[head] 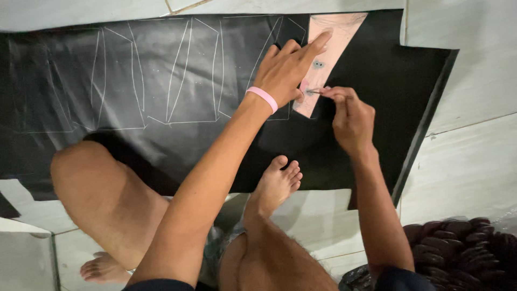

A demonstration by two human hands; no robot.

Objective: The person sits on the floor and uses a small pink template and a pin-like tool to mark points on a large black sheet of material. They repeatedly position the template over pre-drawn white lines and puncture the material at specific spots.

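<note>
Across the upper left I see several outlines already chalked on the black sheet (161, 81). At upper centre my left hand (288, 67) presses flat on the pink template (328, 48); my right hand (350, 116) pinches a marker (315, 91), probably mid-outline.

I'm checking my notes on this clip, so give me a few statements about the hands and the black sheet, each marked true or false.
1. The left hand presses flat on a pink template. True.
2. The right hand holds scissors. False: its fingers pinch a thin marking tool.
3. The black sheet bears white traced outlines. True.
4. The left wrist is bare. False: it wears a pink wristband.
</note>
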